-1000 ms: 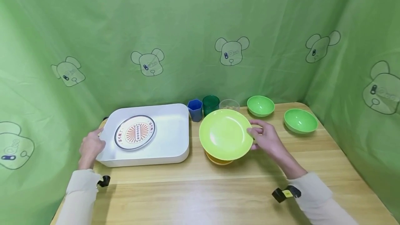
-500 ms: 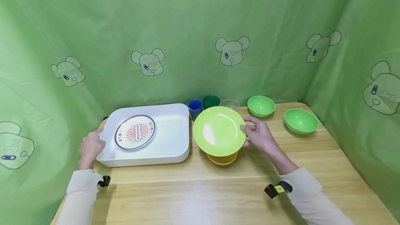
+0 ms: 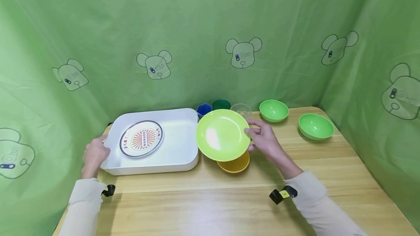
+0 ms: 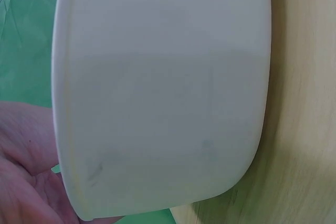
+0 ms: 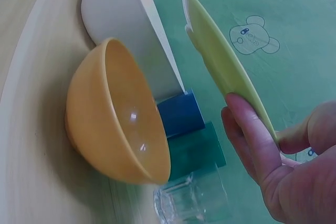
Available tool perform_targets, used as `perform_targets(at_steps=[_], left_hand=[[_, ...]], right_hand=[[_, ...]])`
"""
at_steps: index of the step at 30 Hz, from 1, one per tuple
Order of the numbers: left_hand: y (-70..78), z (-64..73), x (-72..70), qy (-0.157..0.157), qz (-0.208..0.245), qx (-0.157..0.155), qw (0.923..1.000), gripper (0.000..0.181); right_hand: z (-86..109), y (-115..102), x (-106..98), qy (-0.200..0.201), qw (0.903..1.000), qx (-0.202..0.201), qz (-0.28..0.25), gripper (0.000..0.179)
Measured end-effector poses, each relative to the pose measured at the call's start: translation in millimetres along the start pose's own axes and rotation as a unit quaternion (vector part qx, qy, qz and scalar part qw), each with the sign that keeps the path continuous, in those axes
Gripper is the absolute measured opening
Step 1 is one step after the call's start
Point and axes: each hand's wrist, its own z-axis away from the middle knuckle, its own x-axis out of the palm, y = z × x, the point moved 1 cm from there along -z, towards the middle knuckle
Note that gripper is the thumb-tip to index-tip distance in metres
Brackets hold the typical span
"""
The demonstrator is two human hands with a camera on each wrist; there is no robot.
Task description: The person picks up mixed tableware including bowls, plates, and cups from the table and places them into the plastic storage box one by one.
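Near the lime plate (image 3: 223, 135): orange bowl (image 3: 237, 165), white tray (image 3: 179, 137), blue cup (image 5: 182, 115)

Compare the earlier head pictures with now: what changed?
The right hand, already holding the lime-green plate, moved it left toward the white tray, uncovering more of the orange bowl. Nothing was newly grasped or released. The tray, its printed plate and the left hand at its left edge stayed put.
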Motion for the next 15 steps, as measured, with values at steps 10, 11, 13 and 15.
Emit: perform_targets(at_steps=[10,11,13,15], left_hand=[[-0.5,-0.4,0.2,-0.001,-0.001,-0.001,1.0000,0.070],[-0.9,-0.6,0.5,-0.001,0.000,0.000,1.0000,0.070],[-1.3,-0.7,0.7,0.000,0.002,0.001,1.0000,0.070],[-1.5,-0.7,1.0,0.001,0.005,0.002,1.0000,0.071]], right_hand=[[-5.9,-5.2,15.9,-0.005,0.9999,0.004,-0.011,0.046],[-6.6,-5.6,16.8,-0.006,0.9999,0.005,-0.013,0.046],[-8.1,-6.3,19.4,-0.007,0.9999,0.005,-0.015,0.047],[-9.9,-6.7,21.8,-0.008,0.9998,0.004,-0.016,0.047]])
